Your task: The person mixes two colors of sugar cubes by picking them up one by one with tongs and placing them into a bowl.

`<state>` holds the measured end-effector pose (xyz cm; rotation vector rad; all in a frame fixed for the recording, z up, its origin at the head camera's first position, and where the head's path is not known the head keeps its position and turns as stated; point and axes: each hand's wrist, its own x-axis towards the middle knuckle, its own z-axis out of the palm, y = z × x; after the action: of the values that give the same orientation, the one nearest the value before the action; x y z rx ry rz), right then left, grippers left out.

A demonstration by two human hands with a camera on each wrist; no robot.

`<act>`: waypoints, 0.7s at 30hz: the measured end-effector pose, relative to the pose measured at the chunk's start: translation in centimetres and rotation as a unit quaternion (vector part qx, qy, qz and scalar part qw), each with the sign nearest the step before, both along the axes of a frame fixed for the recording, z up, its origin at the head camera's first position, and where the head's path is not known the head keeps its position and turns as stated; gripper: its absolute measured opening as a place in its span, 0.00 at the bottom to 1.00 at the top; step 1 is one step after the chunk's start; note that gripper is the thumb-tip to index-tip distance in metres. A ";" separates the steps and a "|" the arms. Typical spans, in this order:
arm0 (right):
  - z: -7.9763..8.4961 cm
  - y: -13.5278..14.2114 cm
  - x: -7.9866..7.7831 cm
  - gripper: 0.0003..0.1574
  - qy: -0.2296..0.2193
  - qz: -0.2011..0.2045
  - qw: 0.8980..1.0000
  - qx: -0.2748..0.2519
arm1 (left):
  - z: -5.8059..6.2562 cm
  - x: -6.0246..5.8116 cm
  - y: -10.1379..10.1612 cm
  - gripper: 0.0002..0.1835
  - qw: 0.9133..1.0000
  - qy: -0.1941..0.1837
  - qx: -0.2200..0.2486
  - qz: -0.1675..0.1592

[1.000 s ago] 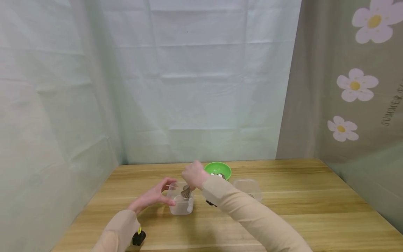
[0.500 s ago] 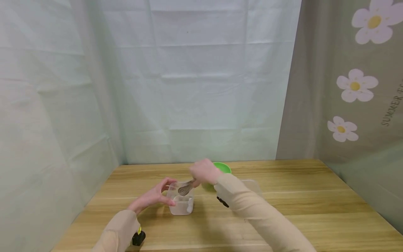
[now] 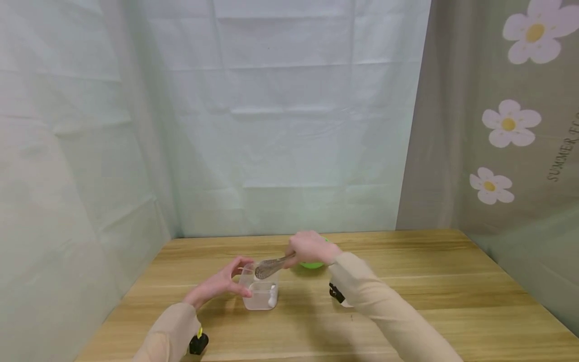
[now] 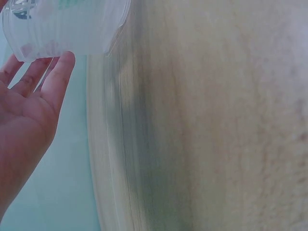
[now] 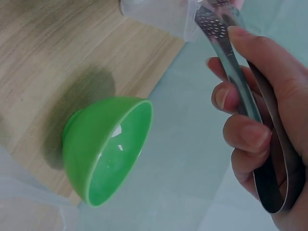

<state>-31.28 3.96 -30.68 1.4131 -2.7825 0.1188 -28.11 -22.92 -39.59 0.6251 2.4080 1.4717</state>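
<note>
In the head view, my left hand [image 3: 222, 282] holds a clear plastic container [image 3: 260, 301] from its left side, thumb at the near side and fingers farther back. A small white piece [image 3: 273, 296] shows inside at the right. My right hand [image 3: 309, 248] grips metal tongs [image 3: 269, 267], their perforated heads over the container's rim. The right wrist view shows the tongs' bent end within my palm and my thumb on one arm. A green bowl [image 5: 108, 144] stands near that hand, mostly hidden behind it in the head view. Fingertips touch the container's wall in the left wrist view.
A second clear plastic container [image 5: 33, 211] lies at the lower left of the right wrist view; the right sleeve [image 3: 362, 281] mostly covers it in the head view. Pale curtains [image 3: 289, 125] hang behind the wooden table [image 3: 429, 281].
My right hand has moved rightward with the tongs, whose heads have risen from inside the container to its rim. The arm now covers more of the second container. My left hand stays put.
</note>
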 end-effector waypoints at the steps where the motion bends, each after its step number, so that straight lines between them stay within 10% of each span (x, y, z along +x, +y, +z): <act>1: 0.0 0.2 -0.1 0.11 -0.005 0.005 1.000 -0.006 | 0.0 0.0 0.0 0.41 1.000 0.000 0.000 0.000; 21: 0.2 5.3 -0.6 0.13 -0.123 0.027 0.980 -0.154 | -0.1 0.0 -0.1 0.41 1.000 -0.004 0.016 -0.009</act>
<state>-31.92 9.30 -30.47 1.4792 -2.7454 0.7399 -28.13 -22.98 -39.71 0.6440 2.3711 1.5068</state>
